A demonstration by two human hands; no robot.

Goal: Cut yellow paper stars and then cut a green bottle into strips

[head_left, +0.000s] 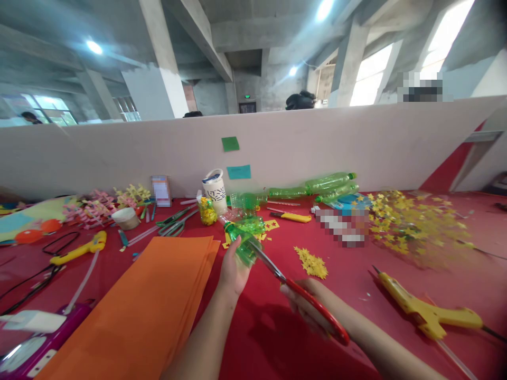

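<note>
My left hand (232, 269) is closed around a cut piece of green plastic bottle (246, 247), which still has its neck at the upper end. In my right hand (307, 301) is a pair of scissors (312, 303) with red handles. Their metal blades reach up and left to the green plastic, and the tips are partly lost against it. Just beyond lie more green bottle pieces (255, 226) and yellow paper with star-shaped holes (272, 225). A small heap of yellow stars (311, 262) lies to the right of the blades.
Orange sheets (150, 285) cover the left front. A yellow glue gun (425, 309) lies at right, another glue gun (85, 248) at left. Green bottles (328, 184), a white cup (214, 192), a yellow cutter knife (293, 217) and yellow star sprays (407, 224) stand or lie farther back.
</note>
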